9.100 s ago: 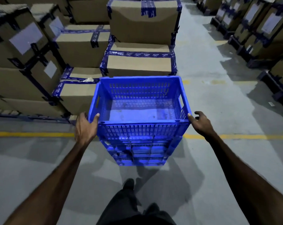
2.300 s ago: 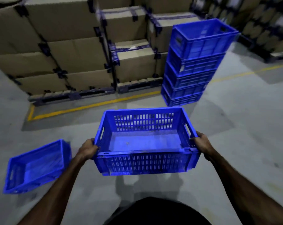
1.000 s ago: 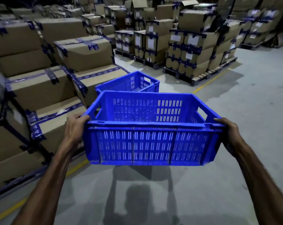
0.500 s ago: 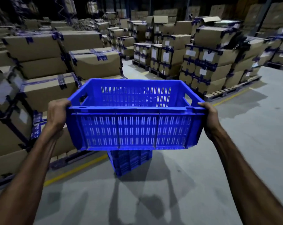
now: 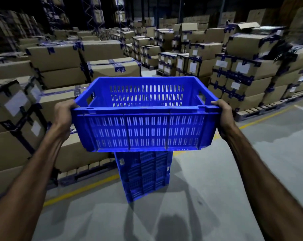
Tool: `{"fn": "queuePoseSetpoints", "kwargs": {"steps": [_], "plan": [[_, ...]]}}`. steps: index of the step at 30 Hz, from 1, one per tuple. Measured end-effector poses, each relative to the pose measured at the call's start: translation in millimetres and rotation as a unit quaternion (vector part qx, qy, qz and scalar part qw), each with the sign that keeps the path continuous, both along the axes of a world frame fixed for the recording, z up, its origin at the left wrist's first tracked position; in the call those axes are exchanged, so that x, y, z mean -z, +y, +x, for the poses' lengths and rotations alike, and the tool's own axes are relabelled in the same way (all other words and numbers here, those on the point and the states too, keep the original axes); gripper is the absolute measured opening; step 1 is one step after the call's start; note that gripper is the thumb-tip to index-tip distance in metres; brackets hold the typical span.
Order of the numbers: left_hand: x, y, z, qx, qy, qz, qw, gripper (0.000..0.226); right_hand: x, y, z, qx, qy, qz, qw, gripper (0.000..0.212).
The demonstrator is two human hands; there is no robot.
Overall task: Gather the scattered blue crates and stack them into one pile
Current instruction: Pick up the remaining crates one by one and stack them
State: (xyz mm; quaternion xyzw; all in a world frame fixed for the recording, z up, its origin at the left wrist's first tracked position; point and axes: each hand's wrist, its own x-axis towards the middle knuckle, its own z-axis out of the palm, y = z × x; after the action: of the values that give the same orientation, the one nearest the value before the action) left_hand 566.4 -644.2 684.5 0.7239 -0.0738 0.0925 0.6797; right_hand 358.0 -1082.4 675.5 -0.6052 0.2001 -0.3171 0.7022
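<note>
Nearest the camera, two bare forearms reach forward over a grey concrete floor (image 5: 234, 180) on which their shadows fall. Each hand is clamped on one short end of a blue slotted plastic crate (image 5: 145, 129): the left hand (image 5: 64, 115) wraps the left rim with the fingers curled over the top edge, and the right hand (image 5: 222, 115) grips the right rim in the same way. This empty crate is held level in the air, open side up, with its long perforated wall facing the camera.

Directly beneath and behind it stands a pile of stacked blue plastic crates (image 5: 143, 176) on the floor; the held crate hides the top of the pile, so whether the two touch cannot be told. A yellow painted floor line (image 5: 81, 190) runs just past the pile. Beyond it, on the left, brown cardboard boxes with dark blue tape (image 5: 64, 58) sit on pallets, and further boxed stacks (image 5: 248, 72) stand on the right. Tall dark storage racks (image 5: 93, 13) rise in the far background.
</note>
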Motion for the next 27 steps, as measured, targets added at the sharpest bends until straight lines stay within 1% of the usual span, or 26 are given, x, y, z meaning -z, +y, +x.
{"fn": "queuePoseSetpoints", "kwargs": {"steps": [5, 9, 13, 17, 19, 21, 23, 24, 26, 27], "plan": [[15, -20, 56, 0.029, 0.023, -0.012, 0.999, 0.020, 4, -18, 60, -0.008, 0.005, -0.014, 1.000, 0.016], [30, -39, 102, 0.053, 0.055, -0.025, 0.997, 0.012, 13, -35, 115, -0.023, 0.023, -0.028, 0.999, 0.018], [48, -49, 148, 0.066, 0.084, -0.042, 0.993, 0.026, 29, -53, 172, -0.029, 0.032, -0.029, 0.999, 0.027], [66, -52, 183, 0.070, 0.124, -0.059, 0.988, 0.043, 48, -62, 218, -0.059, 0.044, -0.024, 0.997, 0.027], [73, -54, 198, 0.074, 0.143, -0.075, 0.984, 0.049, 56, -68, 238, -0.063, 0.041, -0.013, 0.997, 0.023], [77, -59, 211, 0.070, 0.154, -0.085, 0.982, 0.048, 63, -76, 258, -0.066, 0.033, -0.010, 0.997, 0.017], [78, -65, 222, 0.070, 0.161, -0.082, 0.981, 0.045, 65, -81, 274, -0.077, 0.031, -0.006, 0.997, 0.005], [79, -69, 228, 0.070, 0.166, -0.080, 0.980, 0.045, 68, -85, 283, -0.085, 0.031, -0.005, 0.996, 0.009], [79, -75, 241, 0.065, 0.175, -0.078, 0.979, 0.046, 73, -93, 301, -0.096, 0.026, -0.002, 0.995, 0.023], [80, -76, 246, 0.063, 0.179, -0.075, 0.979, 0.047, 76, -96, 309, -0.096, 0.027, -0.002, 0.995, 0.026]]}}
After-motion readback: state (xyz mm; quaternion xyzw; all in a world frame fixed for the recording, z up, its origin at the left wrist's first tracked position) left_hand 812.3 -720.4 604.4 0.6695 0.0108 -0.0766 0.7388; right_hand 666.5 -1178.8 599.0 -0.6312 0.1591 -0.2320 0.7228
